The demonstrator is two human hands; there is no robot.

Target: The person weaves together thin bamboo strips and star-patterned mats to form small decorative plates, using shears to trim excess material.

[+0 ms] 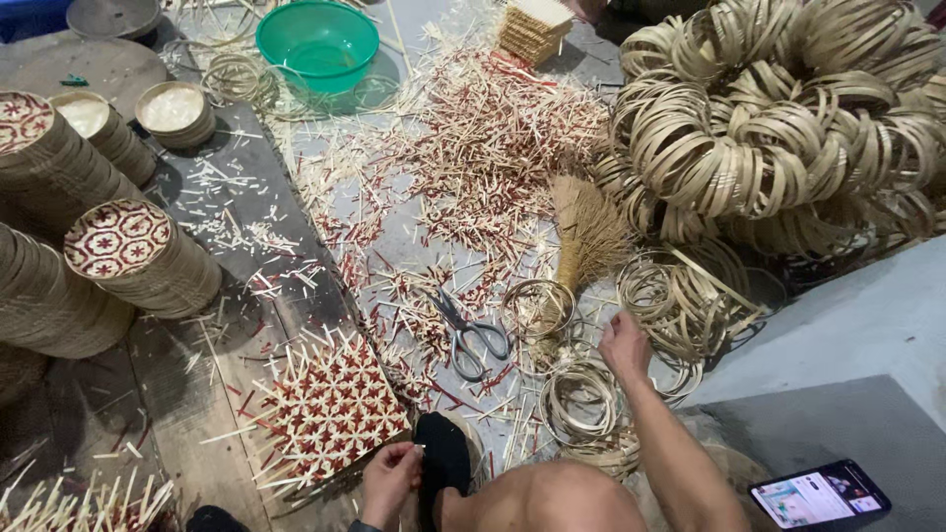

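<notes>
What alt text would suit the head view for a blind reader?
A person's right hand reaches to bamboo rings on the floor, while the left hand holds a woven mat. Scissors lie between them among cut strips.

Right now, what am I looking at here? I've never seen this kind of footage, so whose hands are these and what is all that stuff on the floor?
This is one picture from a camera worn on a person's head, looking down at their own bare hands. The left hand touches the edge of a flat red-and-tan woven bamboo mat. The right hand reaches among loose thin bamboo hoops. Between them lie grey metal scissors amid scattered cut bamboo slivers. Beyond sit a straw hand brush, a green plastic basin, stacked round woven lids and a big pile of hoops.
</notes>
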